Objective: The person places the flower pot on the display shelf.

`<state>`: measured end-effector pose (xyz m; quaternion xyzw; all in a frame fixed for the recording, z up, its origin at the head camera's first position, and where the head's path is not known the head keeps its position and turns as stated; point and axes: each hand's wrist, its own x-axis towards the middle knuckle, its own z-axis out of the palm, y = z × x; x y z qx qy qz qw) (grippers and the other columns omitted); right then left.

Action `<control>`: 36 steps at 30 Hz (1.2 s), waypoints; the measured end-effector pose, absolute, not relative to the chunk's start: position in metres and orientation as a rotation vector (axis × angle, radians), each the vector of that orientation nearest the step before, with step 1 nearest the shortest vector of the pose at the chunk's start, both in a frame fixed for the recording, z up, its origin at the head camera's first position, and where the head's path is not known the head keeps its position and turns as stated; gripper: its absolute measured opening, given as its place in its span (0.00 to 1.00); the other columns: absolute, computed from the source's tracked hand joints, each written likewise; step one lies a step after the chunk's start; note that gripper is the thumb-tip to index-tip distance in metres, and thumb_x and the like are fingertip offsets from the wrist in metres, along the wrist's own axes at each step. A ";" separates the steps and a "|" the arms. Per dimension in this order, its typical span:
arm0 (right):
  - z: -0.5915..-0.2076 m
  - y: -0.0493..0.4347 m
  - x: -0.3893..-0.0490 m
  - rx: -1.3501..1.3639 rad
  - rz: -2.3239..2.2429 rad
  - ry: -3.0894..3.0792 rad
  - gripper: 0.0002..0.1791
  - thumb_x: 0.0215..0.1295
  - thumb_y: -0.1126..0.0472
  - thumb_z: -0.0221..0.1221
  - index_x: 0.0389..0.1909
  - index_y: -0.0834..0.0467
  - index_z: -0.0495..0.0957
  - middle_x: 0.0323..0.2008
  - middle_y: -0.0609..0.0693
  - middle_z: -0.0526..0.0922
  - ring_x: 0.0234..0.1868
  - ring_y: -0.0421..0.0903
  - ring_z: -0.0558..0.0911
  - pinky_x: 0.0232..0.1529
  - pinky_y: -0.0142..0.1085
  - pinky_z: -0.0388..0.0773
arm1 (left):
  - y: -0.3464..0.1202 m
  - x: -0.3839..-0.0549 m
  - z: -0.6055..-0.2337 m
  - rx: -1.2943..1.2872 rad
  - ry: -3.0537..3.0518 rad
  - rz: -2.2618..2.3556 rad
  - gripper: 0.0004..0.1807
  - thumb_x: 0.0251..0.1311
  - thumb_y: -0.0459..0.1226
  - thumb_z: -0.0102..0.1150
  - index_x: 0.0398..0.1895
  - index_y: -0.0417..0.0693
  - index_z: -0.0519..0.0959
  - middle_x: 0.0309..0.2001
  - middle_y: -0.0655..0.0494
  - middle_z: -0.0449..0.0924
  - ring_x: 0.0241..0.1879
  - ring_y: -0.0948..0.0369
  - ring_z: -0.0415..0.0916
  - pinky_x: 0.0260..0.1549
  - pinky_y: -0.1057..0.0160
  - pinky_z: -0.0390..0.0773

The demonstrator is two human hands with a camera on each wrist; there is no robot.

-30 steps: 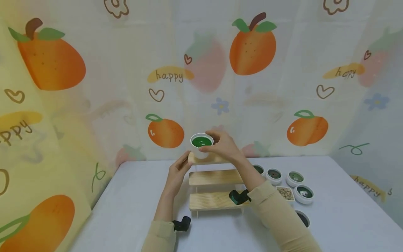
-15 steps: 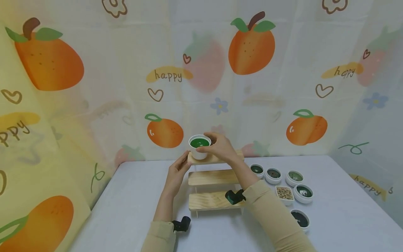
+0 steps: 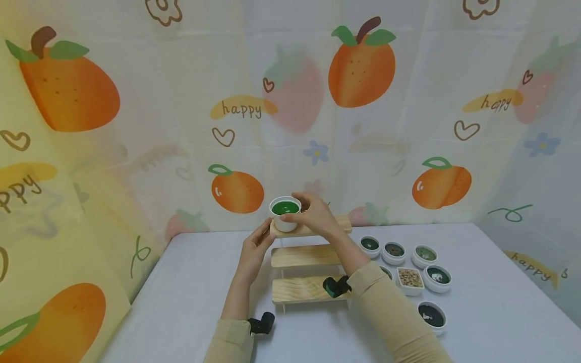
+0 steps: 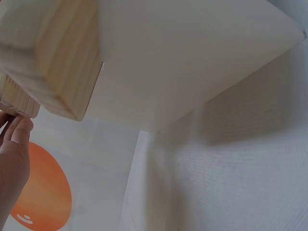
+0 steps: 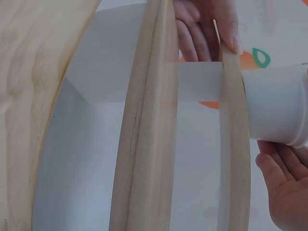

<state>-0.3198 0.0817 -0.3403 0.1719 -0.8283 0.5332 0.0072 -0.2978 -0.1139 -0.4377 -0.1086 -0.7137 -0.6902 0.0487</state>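
On my head feed the person's right hand (image 3: 313, 217) pinches a white round cup (image 3: 278, 222) from its right side, thumb on the near wall and fingers bent round toward the far one. The cup stands upright at the left end of the top board (image 3: 305, 231) of a three-tier wooden stand, with glossy green contents (image 3: 285, 207) below its rim. The right wrist feed gives me the cup's base right against that board, though I cannot tell whether its full weight rests there.

The left hand (image 3: 253, 252) grips the left end of the same board, just below the cup: I see the thumb lying on the near edge and the fingers together behind the end. My left wrist feed shows that hand only in part, at the border.

Below, I see the middle board (image 3: 301, 256) and the lower board (image 3: 297, 290), both on pale supports. To the right on the white table (image 3: 172, 297), I make out several round white bowls (image 3: 438, 278) with dark or greenish contents, one partly hidden by the right beige sleeve (image 3: 395, 312), and beside them a square white dish (image 3: 410, 291) of beige bits. Behind hangs a pale backdrop (image 3: 190, 65) printed with oranges, hearts and "happy".
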 end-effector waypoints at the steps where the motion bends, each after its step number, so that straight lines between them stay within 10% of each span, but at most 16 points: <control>1: -0.341 0.081 -0.320 0.534 1.671 -2.588 0.44 0.53 0.50 0.72 0.70 0.57 0.67 0.66 0.53 0.75 0.61 0.54 0.78 0.65 0.50 0.76 | -0.114 -0.298 -0.438 -0.333 -2.178 -2.098 0.31 0.69 0.43 0.57 0.74 0.51 0.63 0.75 0.54 0.62 0.75 0.57 0.62 0.73 0.60 0.64; 36: -0.318 0.141 -0.294 0.543 1.640 -2.562 0.41 0.58 0.47 0.69 0.71 0.52 0.66 0.69 0.56 0.73 0.70 0.54 0.73 0.75 0.51 0.66 | -0.114 -0.301 -0.441 -0.345 -2.161 -2.078 0.31 0.68 0.42 0.58 0.73 0.49 0.65 0.75 0.52 0.64 0.74 0.55 0.64 0.73 0.60 0.64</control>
